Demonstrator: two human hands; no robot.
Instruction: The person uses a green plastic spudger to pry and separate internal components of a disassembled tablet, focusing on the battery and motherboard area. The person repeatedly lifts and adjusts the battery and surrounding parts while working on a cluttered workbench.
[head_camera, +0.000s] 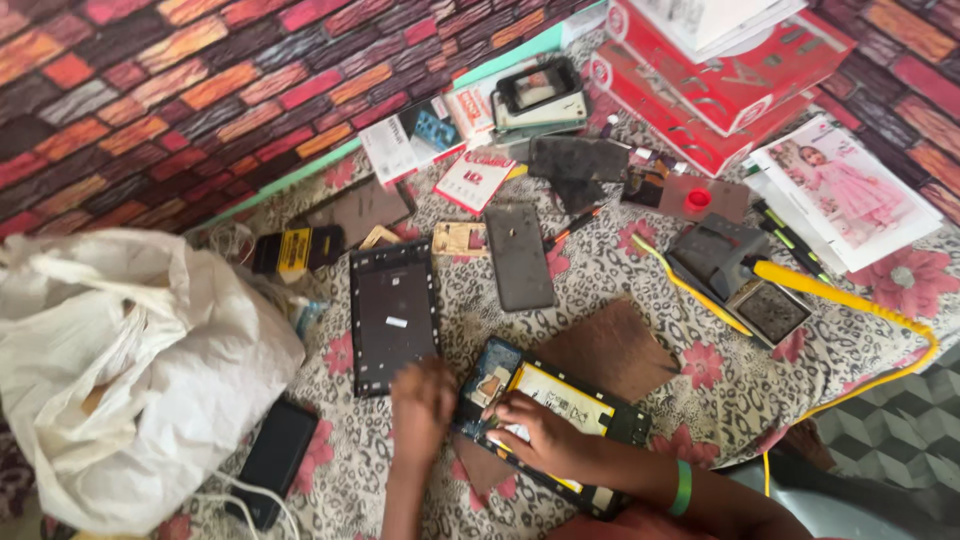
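A: Where's the opened phone (548, 418)?

B: Near the table's front edge, on the flowered cloth (640, 290). The right hand (545, 432) lies on it, fingers curled and pressing; the left hand (422, 402) rests at its left end, grip unclear.

A: Any room?

B: Little. A black frame (392, 315) sits just beside, a brown sheet (610, 350) behind.

A: Containers?

B: 1 white plastic bag (120, 370), contents hidden; 2 red boxes (715, 85) stacked.

Near the table's left edge we see a white plastic bag (120, 370); red boxes (730, 70) occupy the far right corner (stacked), a grey back cover (519, 255) lies mid-table.
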